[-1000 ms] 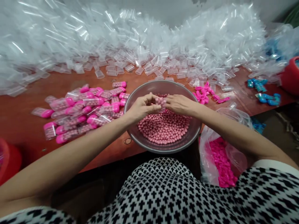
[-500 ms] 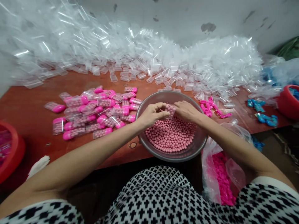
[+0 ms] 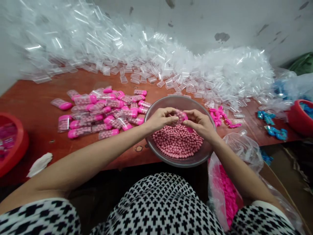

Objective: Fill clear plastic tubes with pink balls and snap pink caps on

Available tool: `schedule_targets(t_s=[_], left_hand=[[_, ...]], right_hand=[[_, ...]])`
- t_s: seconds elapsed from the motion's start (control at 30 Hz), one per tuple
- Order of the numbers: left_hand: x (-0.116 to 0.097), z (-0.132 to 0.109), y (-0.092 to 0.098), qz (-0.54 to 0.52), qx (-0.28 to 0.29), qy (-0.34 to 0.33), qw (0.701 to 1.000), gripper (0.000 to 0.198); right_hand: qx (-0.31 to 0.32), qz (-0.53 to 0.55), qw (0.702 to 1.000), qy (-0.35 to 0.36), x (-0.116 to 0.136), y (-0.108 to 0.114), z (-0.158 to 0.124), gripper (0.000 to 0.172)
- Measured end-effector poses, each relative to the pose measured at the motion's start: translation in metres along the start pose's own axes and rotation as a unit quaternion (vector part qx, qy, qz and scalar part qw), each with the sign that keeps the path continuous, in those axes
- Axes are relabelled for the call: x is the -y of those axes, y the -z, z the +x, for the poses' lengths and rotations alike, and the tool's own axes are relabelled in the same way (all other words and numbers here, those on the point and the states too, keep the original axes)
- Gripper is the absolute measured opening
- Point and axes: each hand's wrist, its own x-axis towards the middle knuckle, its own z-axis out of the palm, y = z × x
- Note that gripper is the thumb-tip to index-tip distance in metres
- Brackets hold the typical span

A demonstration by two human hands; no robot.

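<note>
Your left hand [image 3: 160, 119] and right hand [image 3: 199, 123] meet over the metal bowl [image 3: 156, 107] at the table's near edge, both pinched shut on one small clear tube [image 3: 180, 115] packed with pink beads; your right fingertips press a pink cap [image 3: 186, 117] at its end, though whether it is fully seated is hard to tell. The bowl below your hands holds a deep layer of loose pink beads [image 3: 177, 142], so plenty is left to fill. To the left of the bowl lies a pile of filled, capped tubes [image 3: 107, 109], the finished share so far. Along the table's far edge runs a huge heap of empty clear tubes [image 3: 146, 55], far outnumbering the finished ones. A few loose pink caps [image 3: 220, 116] lie right of the bowl, and a bag of more caps [image 3: 228, 192] sits off the near edge by your right arm.
</note>
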Motion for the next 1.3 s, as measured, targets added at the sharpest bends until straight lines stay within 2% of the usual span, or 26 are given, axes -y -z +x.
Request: schedule_targets(t_s=[0.07,0.13,0.2,0.27,0.37,0.43,0.5,0.57,0.63,0.7,0.9,1.07,1.17,1.23,1.3], left_hand=[[-0.001,-0.001,-0.001,0.023,0.024,-0.011,0.999,0.037],[-0.002,-0.002,-0.003,0.034,0.025,-0.025,0.999,0.035],[-0.002,-0.003,-0.004,0.038,0.020,-0.029,0.999,0.037],[0.000,-0.003,-0.004,0.042,0.011,-0.030,0.999,0.041],[0.002,-0.004,-0.003,0.108,0.007,-0.060,0.992,0.036],[0.004,-0.004,-0.003,0.181,0.013,-0.095,0.979,0.029],[0.006,-0.003,-0.005,0.223,0.022,-0.130,0.966,0.027],[0.006,-0.004,-0.006,0.235,0.028,-0.158,0.959,0.028],[0.006,-0.005,-0.007,0.256,0.021,-0.182,0.949,0.029],[0.005,-0.008,-0.007,0.292,0.010,-0.207,0.934,0.026],[0.004,-0.016,-0.004,0.362,-0.003,-0.283,0.888,0.020],[0.010,-0.014,-0.003,0.401,0.004,-0.322,0.858,0.021],[0.009,-0.011,-0.001,0.369,-0.008,-0.292,0.882,0.019],[0.006,-0.009,0.000,0.294,-0.024,-0.234,0.927,0.019],[0.003,-0.007,0.000,0.175,-0.041,-0.146,0.973,0.027]], right_hand=[[0.013,0.097,0.995,-0.036,-0.003,0.003,0.000,0.031],[0.027,0.149,0.986,-0.067,-0.007,0.006,0.001,0.034],[0.033,0.171,0.981,-0.085,-0.010,0.009,0.002,0.040],[0.004,0.163,0.983,-0.079,-0.012,0.011,0.002,0.043],[-0.077,0.109,0.991,-0.021,-0.006,0.017,-0.001,0.041],[-0.101,0.034,0.993,0.044,0.002,0.020,-0.005,0.035],[-0.088,-0.074,0.985,0.127,0.010,0.021,-0.007,0.028],[-0.064,-0.178,0.959,0.213,0.014,0.020,-0.008,0.023],[-0.046,-0.243,0.931,0.270,0.013,0.017,-0.007,0.021],[-0.046,-0.269,0.916,0.295,0.009,0.014,-0.006,0.022],[-0.040,-0.283,0.900,0.328,0.007,0.005,-0.012,0.023],[-0.023,-0.333,0.885,0.324,0.009,-0.002,-0.016,0.021],[-0.030,-0.323,0.892,0.314,0.007,-0.004,-0.007,0.021],[-0.040,-0.283,0.915,0.284,0.007,-0.004,0.001,0.023],[-0.046,-0.205,0.952,0.224,0.007,-0.003,0.007,0.024]])
